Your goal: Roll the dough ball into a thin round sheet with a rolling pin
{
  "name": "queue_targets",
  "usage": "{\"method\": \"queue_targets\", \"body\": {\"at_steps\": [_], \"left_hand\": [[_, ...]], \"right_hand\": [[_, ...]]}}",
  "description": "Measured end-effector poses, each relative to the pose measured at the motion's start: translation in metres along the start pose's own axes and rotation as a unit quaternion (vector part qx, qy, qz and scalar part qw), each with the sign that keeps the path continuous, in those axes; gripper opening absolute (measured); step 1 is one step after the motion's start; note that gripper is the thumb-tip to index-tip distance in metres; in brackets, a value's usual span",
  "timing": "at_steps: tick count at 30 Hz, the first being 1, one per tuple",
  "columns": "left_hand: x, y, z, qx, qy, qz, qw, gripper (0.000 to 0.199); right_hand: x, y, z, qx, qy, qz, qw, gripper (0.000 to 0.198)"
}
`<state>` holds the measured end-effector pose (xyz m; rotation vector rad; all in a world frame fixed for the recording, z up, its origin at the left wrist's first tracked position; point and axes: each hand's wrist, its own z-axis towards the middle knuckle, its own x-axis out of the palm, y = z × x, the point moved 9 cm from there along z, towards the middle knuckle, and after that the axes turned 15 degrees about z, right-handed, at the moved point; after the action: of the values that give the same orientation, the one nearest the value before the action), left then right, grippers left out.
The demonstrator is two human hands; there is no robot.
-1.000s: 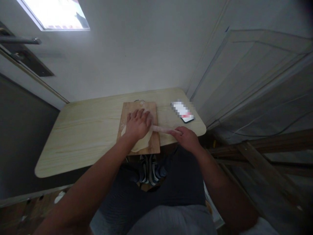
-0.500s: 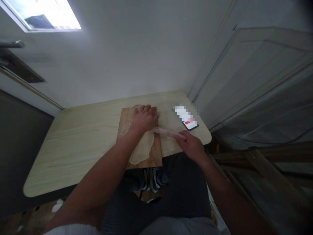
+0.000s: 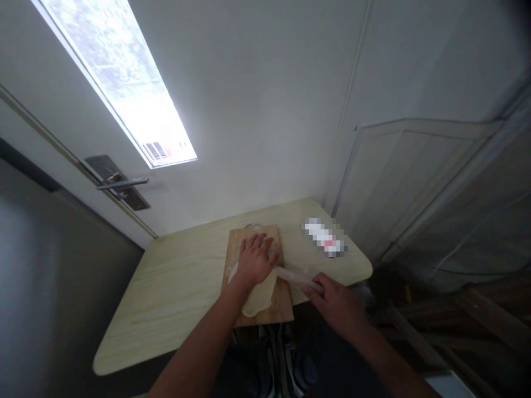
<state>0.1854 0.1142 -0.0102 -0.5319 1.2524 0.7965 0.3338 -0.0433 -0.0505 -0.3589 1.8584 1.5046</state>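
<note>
Right grip [image 3: 329, 297]: was closed round the pin [image 3: 295, 277].
Left grip [image 3: 257, 260]: was spread open over the dough [image 3: 258, 302], palm hidden.
Dough: lay on the board [image 3: 284, 307], atop the bench [image 3: 178, 279].

Table [image 3: 166, 304]: set before the door [image 3: 249, 138], lower centre of frame.
Board [image 3: 286, 304]: laid on the table, left of the phone [image 3: 321, 236].
Dough [image 3: 260, 298]: spread on the board.
Pin [image 3: 295, 277]: held across the board's right edge.
Handle [image 3: 133, 182]: mounted on the door, left of frame.

The dough [image 3: 258, 301] looks smooth and matt, the board [image 3: 285, 309] matt wood, the door handle [image 3: 126, 183] shiny metal.
</note>
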Motion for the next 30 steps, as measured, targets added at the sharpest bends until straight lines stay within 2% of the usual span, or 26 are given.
{"method": "queue_targets", "body": {"at_steps": [3, 6, 9, 11, 18, 25, 30], "left_hand": [[-0.005, 0.003, -0.026, 0.012, -0.002, -0.071, 0.997, 0.049], [-0.007, 0.016, -0.045, -0.021, -0.007, -0.145, 0.989, 0.050], [-0.010, 0.026, -0.055, -0.056, -0.039, -0.153, 0.986, 0.046], [-0.009, 0.022, -0.055, -0.049, -0.045, -0.128, 0.989, 0.044], [-0.004, -0.001, -0.034, -0.021, -0.023, -0.019, 0.999, 0.040], [0.002, -0.014, -0.001, -0.025, -0.025, -0.003, 0.999, 0.041], [0.006, -0.017, 0.023, -0.057, -0.029, -0.009, 0.998, 0.039]], "right_hand": [[0.017, 0.009, -0.022, -0.021, 0.026, -0.012, 0.999, 0.033], [0.033, 0.014, -0.040, -0.038, 0.066, 0.011, 0.997, 0.035], [0.038, 0.009, -0.051, -0.037, 0.082, 0.030, 0.996, 0.037], [0.037, 0.002, -0.055, -0.033, 0.090, 0.044, 0.994, 0.038], [0.027, -0.014, -0.055, -0.003, 0.083, 0.073, 0.994, 0.048], [0.009, -0.019, -0.043, 0.026, 0.040, 0.104, 0.993, 0.049], [-0.007, -0.031, -0.028, 0.038, 0.011, 0.095, 0.995, 0.047]]}}
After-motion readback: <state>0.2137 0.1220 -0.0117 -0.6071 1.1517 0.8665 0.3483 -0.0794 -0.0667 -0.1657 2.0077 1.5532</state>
